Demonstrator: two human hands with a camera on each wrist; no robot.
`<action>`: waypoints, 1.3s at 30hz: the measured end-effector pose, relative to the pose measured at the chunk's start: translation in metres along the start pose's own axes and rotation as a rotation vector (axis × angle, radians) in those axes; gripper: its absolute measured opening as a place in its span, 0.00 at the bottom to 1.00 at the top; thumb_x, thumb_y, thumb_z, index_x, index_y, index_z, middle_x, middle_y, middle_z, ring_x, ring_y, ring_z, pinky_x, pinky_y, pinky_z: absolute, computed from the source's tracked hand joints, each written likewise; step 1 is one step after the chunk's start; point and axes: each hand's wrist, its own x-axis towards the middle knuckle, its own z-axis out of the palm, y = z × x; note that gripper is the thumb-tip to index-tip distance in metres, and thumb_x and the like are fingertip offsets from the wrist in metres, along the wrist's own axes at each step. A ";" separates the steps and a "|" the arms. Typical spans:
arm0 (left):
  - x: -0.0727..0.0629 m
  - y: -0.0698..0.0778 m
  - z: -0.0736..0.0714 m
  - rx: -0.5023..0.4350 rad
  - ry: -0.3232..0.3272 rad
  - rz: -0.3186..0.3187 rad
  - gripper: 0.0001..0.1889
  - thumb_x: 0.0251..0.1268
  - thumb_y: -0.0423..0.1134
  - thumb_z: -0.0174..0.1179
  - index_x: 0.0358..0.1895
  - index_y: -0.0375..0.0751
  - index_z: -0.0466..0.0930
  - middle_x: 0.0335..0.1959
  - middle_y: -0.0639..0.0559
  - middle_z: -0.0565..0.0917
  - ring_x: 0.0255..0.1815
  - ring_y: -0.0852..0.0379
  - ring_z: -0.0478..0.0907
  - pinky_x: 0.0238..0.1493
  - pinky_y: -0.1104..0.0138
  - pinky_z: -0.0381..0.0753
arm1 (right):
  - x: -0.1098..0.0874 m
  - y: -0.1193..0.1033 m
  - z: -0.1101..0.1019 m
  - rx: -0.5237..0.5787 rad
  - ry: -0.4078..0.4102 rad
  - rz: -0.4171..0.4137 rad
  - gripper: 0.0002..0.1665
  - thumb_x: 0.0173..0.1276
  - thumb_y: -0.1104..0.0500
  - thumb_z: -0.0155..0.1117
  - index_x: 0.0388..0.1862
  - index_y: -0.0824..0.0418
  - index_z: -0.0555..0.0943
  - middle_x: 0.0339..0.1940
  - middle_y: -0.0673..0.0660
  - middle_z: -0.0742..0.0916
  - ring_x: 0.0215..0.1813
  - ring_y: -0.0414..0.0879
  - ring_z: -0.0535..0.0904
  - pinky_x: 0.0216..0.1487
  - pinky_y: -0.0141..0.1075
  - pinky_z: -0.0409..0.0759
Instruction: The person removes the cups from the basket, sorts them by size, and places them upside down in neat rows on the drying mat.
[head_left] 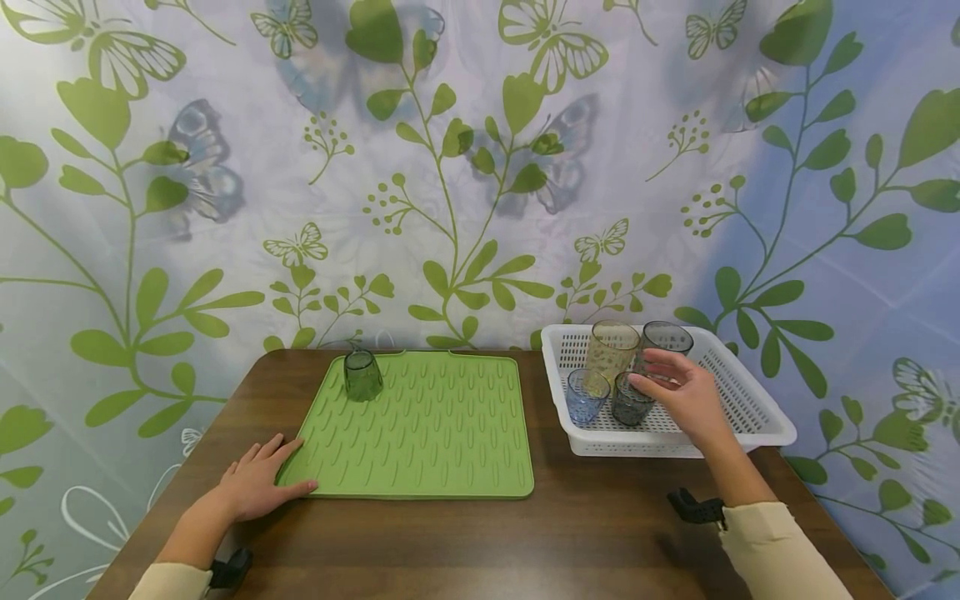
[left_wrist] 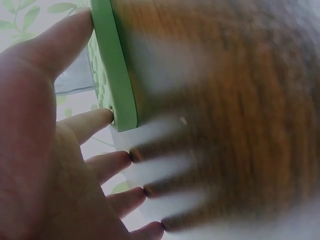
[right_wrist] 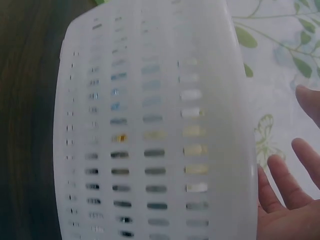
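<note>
A green ribbed drying mat lies on the table, with a dark green glass upside down on its far left corner. My left hand rests at the mat's near left corner, fingers spread; the left wrist view shows the thumb at the mat's edge. My right hand is over the white basket, its thumb and fingers apart around the rim area of a small dark grey glass. Beside that glass are a small blue glass, a taller yellowish glass and a taller grey glass.
The brown wooden table extends in front of the mat and basket. Behind it hangs a curtain printed with leaves and butterflies. In the right wrist view the basket's slotted side hides most of the glasses.
</note>
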 end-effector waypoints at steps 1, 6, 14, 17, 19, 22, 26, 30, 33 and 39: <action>0.000 0.000 0.000 0.011 0.003 0.006 0.51 0.62 0.73 0.59 0.78 0.37 0.63 0.77 0.22 0.57 0.74 0.14 0.51 0.62 0.19 0.54 | 0.000 0.001 -0.002 -0.006 -0.010 0.004 0.40 0.68 0.42 0.72 0.73 0.59 0.74 0.69 0.63 0.80 0.67 0.57 0.78 0.50 0.16 0.76; -0.002 0.003 0.000 0.021 0.035 0.024 0.49 0.64 0.71 0.60 0.77 0.38 0.64 0.77 0.22 0.59 0.74 0.14 0.53 0.61 0.20 0.58 | 0.004 0.007 -0.008 -0.014 -0.055 0.029 0.41 0.70 0.41 0.70 0.74 0.60 0.72 0.73 0.65 0.76 0.70 0.63 0.74 0.61 0.37 0.82; -0.004 0.020 0.004 0.034 0.167 0.124 0.44 0.63 0.65 0.65 0.75 0.39 0.69 0.75 0.25 0.64 0.72 0.16 0.60 0.58 0.25 0.68 | 0.011 0.014 -0.014 -0.027 -0.129 0.087 0.46 0.69 0.39 0.70 0.77 0.61 0.69 0.74 0.70 0.72 0.73 0.70 0.69 0.64 0.66 0.75; -0.003 0.027 0.008 0.015 0.198 0.157 0.43 0.63 0.64 0.66 0.75 0.40 0.69 0.75 0.25 0.65 0.72 0.17 0.61 0.57 0.25 0.68 | 0.015 0.016 -0.016 -0.050 -0.158 0.102 0.48 0.68 0.37 0.70 0.78 0.61 0.68 0.76 0.71 0.71 0.74 0.70 0.68 0.63 0.66 0.76; -0.002 0.033 0.010 -0.004 0.215 0.179 0.43 0.63 0.63 0.67 0.75 0.40 0.69 0.75 0.25 0.65 0.72 0.17 0.61 0.56 0.24 0.68 | 0.017 0.018 -0.017 -0.066 -0.176 0.109 0.48 0.68 0.37 0.70 0.78 0.61 0.67 0.77 0.70 0.70 0.75 0.70 0.67 0.63 0.66 0.76; -0.001 0.041 0.013 -0.032 0.238 0.205 0.43 0.63 0.62 0.67 0.75 0.41 0.69 0.75 0.26 0.65 0.73 0.19 0.61 0.57 0.24 0.68 | 0.020 0.020 -0.019 -0.097 -0.195 0.113 0.48 0.68 0.38 0.70 0.78 0.62 0.67 0.77 0.70 0.70 0.74 0.70 0.68 0.62 0.66 0.76; 0.001 0.051 0.017 -0.073 0.267 0.237 0.44 0.62 0.62 0.68 0.75 0.42 0.68 0.76 0.29 0.65 0.75 0.21 0.60 0.58 0.24 0.67 | 0.024 0.024 -0.020 -0.110 -0.233 0.118 0.49 0.68 0.39 0.71 0.78 0.63 0.67 0.77 0.71 0.70 0.74 0.71 0.68 0.63 0.66 0.76; 0.002 0.062 0.021 -0.116 0.290 0.284 0.44 0.61 0.62 0.69 0.76 0.44 0.67 0.76 0.30 0.65 0.75 0.24 0.61 0.60 0.27 0.68 | 0.027 0.030 -0.023 -0.108 -0.279 0.129 0.50 0.68 0.39 0.71 0.78 0.64 0.65 0.78 0.73 0.68 0.74 0.72 0.68 0.63 0.66 0.76; 0.003 0.073 0.024 -0.157 0.304 0.321 0.44 0.62 0.60 0.70 0.77 0.44 0.66 0.76 0.31 0.65 0.75 0.26 0.62 0.64 0.30 0.68 | 0.030 0.033 -0.024 -0.129 -0.311 0.134 0.50 0.69 0.40 0.71 0.79 0.64 0.64 0.77 0.74 0.68 0.74 0.72 0.68 0.62 0.65 0.77; 0.003 0.097 0.028 -0.240 0.306 0.361 0.44 0.63 0.59 0.70 0.78 0.45 0.64 0.78 0.35 0.64 0.77 0.30 0.62 0.67 0.32 0.69 | 0.036 0.035 -0.027 -0.165 -0.383 0.158 0.53 0.67 0.39 0.72 0.80 0.65 0.62 0.76 0.76 0.68 0.73 0.75 0.67 0.61 0.65 0.77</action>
